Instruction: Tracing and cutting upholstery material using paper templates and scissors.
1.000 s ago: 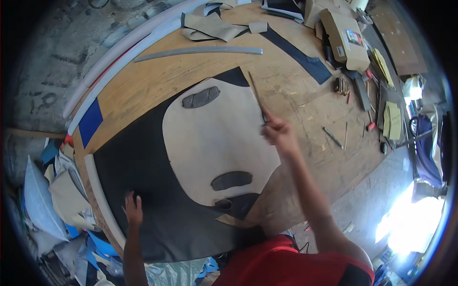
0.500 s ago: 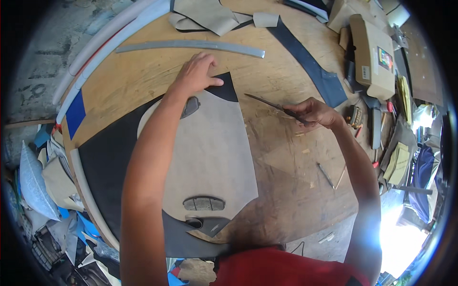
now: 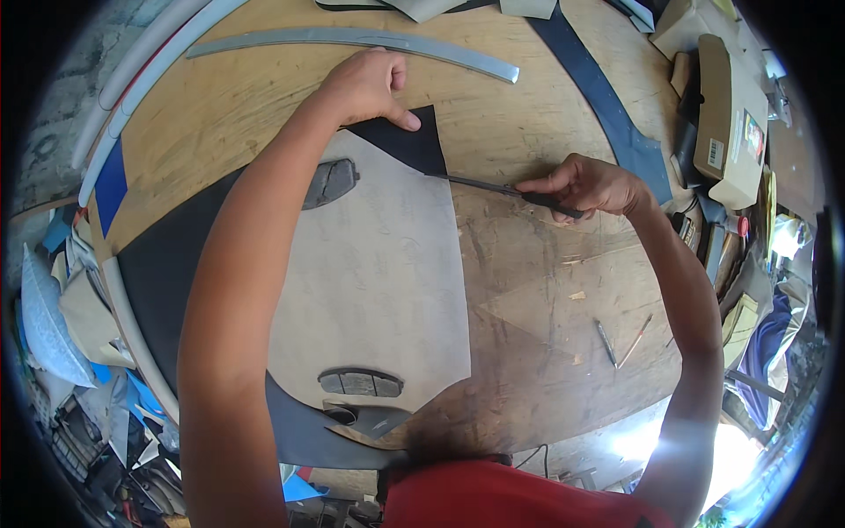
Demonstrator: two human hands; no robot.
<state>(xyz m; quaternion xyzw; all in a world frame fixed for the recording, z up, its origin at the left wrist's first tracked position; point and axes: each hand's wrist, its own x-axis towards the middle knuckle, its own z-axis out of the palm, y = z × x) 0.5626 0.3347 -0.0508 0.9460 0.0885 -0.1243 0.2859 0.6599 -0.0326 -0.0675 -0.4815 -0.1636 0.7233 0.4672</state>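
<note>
My right hand (image 3: 598,187) is closed round the black handles of a pair of scissors (image 3: 482,184). The blade tips meet the right edge of the black sheet (image 3: 387,139), at its border with the beige pattern piece (image 3: 387,264) lying on top. My left hand (image 3: 365,88) rests by the sheet's far corner, thumb on the black material, fingers curled and apart from the thumb. Two dark weights that look like brake pads sit on the pattern: one brake pad (image 3: 332,183) partly behind my left forearm, another brake pad (image 3: 361,382) near the close end.
A long metal strip (image 3: 352,37) lies beyond my left hand. Farther right is a dark blue-grey strip (image 3: 598,92). A pen (image 3: 606,343) and a thin stick (image 3: 635,340) lie on the wooden table (image 3: 546,282). A cardboard box (image 3: 726,114) stands at the far right.
My right hand has brought the scissors left to the sheet's edge; before, they were apart from it. My left hand stays by the far corner. The whole view has shifted slightly.
</note>
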